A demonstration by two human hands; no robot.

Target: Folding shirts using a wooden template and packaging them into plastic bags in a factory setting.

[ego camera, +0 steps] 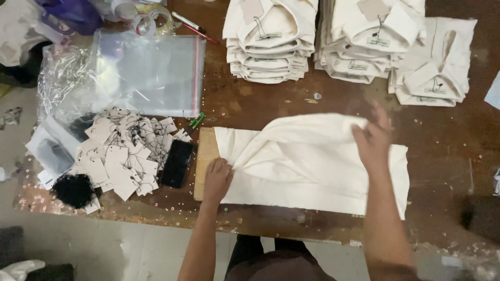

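Head view | cream garment (pixel 312 166) (creased, half-folded) | left hand (pixel 217 179) pressing flat | right hand (pixel 372 140) pinching fold

matt cream cloth garment (pixel 312 166), glossy plastic bags (pixel 151 73)

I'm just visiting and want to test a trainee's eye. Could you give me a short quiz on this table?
1. True or false: the left hand presses on the cream garment.
2. What lies directly left of the wooden board? A) scissors B) a black phone C) a cup
3. What does the right hand grip?

Key: 1 true. 2 B. 3 A fold of the cream garment, at its upper edge.
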